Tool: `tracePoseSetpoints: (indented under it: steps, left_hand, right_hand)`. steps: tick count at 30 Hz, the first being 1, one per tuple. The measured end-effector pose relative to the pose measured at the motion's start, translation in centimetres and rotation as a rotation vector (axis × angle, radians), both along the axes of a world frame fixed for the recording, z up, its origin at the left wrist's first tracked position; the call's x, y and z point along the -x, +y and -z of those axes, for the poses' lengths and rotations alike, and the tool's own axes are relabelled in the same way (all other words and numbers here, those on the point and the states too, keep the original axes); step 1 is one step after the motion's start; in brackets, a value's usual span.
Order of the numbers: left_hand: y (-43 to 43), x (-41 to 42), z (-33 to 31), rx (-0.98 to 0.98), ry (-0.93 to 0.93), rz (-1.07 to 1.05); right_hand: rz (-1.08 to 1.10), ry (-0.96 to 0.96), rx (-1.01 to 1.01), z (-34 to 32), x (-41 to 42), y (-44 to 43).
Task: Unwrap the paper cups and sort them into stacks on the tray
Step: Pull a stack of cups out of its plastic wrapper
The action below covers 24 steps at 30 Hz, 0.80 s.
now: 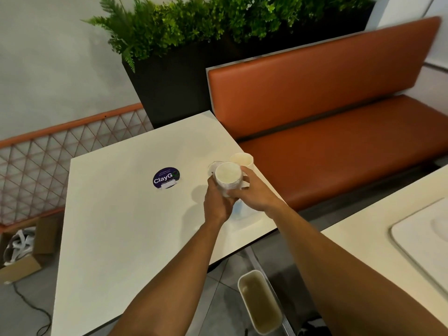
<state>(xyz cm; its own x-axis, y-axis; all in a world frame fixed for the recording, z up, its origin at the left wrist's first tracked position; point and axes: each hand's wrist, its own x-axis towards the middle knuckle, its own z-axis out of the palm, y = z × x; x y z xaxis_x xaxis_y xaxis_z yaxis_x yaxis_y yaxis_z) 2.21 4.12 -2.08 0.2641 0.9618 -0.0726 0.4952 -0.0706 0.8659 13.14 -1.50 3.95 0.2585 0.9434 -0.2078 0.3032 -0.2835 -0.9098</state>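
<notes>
A stack of white paper cups (228, 176), open end up, is held above the right side of the white table (116, 214). My left hand (217, 202) grips the stack from below and the left. My right hand (254, 190) holds its right side, fingers curled round it. Some clear wrapping seems to cling to the stack, though I cannot tell how much. Behind it a second cup stack (242, 160) stands near the table's right edge. A white tray (421, 241) lies on another table at the far right.
A round purple sticker (166, 178) marks the table's middle. An orange bench (339, 141) runs along the right, with a black planter (169, 88) behind. On the floor are a beige bin (260, 301) below the table and a cardboard box (21, 251) at left.
</notes>
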Motion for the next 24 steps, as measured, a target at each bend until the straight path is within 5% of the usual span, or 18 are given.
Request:
tracePoseSetpoints:
  steps: [19, 24]
  left_hand:
    - [-1.8, 4.3, -7.2, -0.317, -0.245, -0.022]
    - [-4.3, 5.6, -10.8, -0.328, -0.346, 0.040]
  right_hand:
    - [0.028, 0.226, -0.110, -3.2, 1.0, -4.0]
    - [0.045, 0.026, -0.093, -2.4, 1.6, -6.0]
